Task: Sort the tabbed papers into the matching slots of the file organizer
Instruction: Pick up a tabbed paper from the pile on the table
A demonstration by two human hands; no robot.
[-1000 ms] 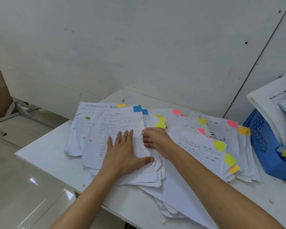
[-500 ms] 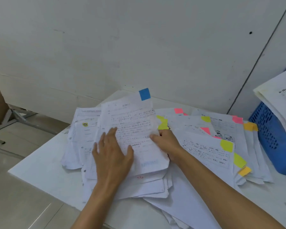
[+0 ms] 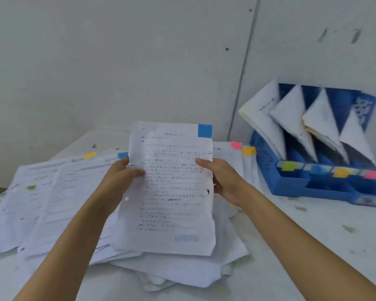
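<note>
Blue-tabbed paper [image 3: 172, 192]: now raised off the pile [image 3: 63, 203]; left hand [image 3: 119, 177] and right hand [image 3: 225, 183] pinch its side edges, tab upward, likely for matching file organizer [image 3: 291, 185] slots.

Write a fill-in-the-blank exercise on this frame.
1. The held paper carries a ____ tab.
2. The file organizer stands on the ____ side of the paper pile.
3. The organizer's rightmost slot label is ____.
Missing words: blue; right; pink.
</note>
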